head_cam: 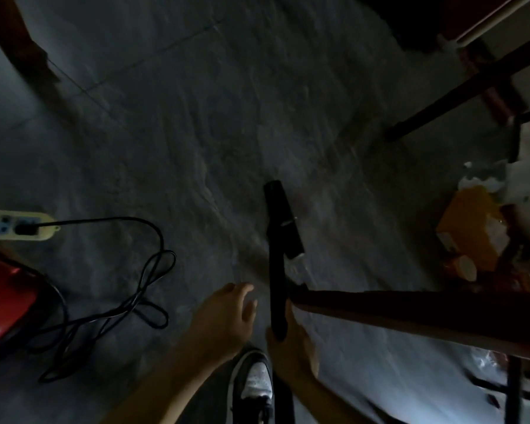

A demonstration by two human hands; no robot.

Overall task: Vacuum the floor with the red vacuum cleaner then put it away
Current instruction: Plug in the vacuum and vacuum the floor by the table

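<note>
Near centre, my right hand (291,350) grips the black wand (277,286) at its near end; I judge the tube stiff and light, so the hold is sound. Left hand (227,316) hangs relaxed beside it, holding nothing. Red vacuum cleaner (3,301) sits near left, likely heavy to drag. Looped cord (160,237) to power strip (13,223) may snag; dark rail (426,313) and orange box (468,228) crowd the right.

The red vacuum body (3,304) runs off the left edge; the wand (277,289) is hidden low behind my right grip (291,350).
</note>
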